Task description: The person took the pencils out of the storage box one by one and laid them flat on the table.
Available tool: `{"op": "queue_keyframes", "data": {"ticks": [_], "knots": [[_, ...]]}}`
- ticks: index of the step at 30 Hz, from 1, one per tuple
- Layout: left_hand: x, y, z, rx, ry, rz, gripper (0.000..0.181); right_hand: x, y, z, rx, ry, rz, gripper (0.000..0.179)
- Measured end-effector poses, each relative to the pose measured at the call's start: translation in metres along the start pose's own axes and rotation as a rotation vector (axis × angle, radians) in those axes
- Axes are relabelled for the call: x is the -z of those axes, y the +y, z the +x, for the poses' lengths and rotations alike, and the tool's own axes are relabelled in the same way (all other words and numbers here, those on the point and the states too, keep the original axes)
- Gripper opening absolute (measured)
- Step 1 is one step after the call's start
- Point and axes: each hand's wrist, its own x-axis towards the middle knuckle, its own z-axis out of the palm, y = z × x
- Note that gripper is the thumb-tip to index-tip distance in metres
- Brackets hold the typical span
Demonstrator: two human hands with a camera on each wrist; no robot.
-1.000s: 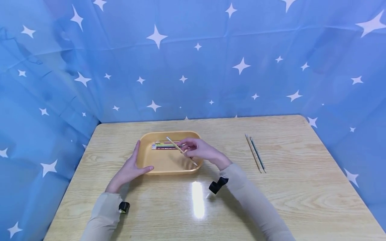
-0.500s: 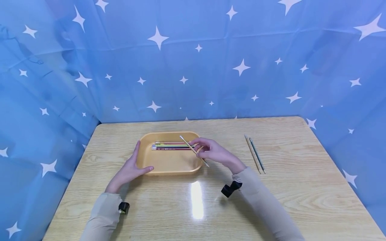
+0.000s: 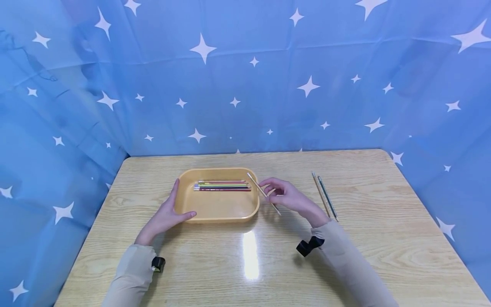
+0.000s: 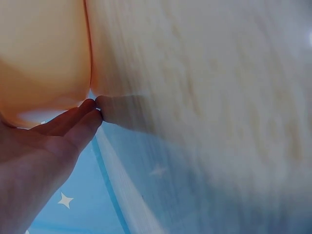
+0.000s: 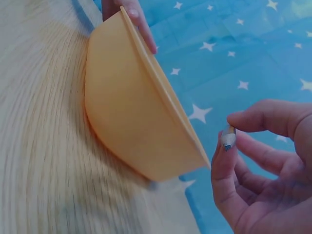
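My right hand (image 3: 293, 199) pinches a pencil (image 3: 255, 183) between thumb and fingers. This pencil is light, wooden and slanted. It is just past the tray's right side, its eraser end over the rim and its point toward me. In the right wrist view its pointed end (image 5: 227, 141) shows between the fingertips. My left hand (image 3: 165, 218) rests on the left side of a shallow yellow-orange tray (image 3: 218, 220), fingers straight along the outside, thumb on the front rim. Several pencils (image 3: 222, 186) of mixed colours lie side by side in the tray.
Two more pencils, one tan (image 3: 320, 194) and one dark green-blue (image 3: 327, 198), lie on the wooden table (image 3: 383, 238) right of my right hand. A blue star-printed cloth (image 3: 261, 119) hangs behind and beside the table.
My right hand has moved right with the pencil, from above the tray to just past its right rim. My left hand and the tray have stayed put.
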Motion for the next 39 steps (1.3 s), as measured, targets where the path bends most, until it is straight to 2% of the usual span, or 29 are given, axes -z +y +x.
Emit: {"op": "queue_keyframes", "data": {"ticks": [11, 16, 39], "knots": [[-0.001, 0.001, 0.001, 0.008, -0.004, -0.015, 0.12, 0.021, 0.017, -0.02, -0.066, 0.044, 0.016, 0.04], [0.0, 0.0, 0.001, 0.009, -0.003, -0.018, 0.119, 0.033, 0.025, -0.031, -0.07, 0.066, 0.024, 0.04], [-0.001, 0.001, 0.0, 0.017, 0.004, -0.005, 0.119, 0.077, 0.046, -0.079, -0.13, 0.201, -0.068, 0.043]]}}
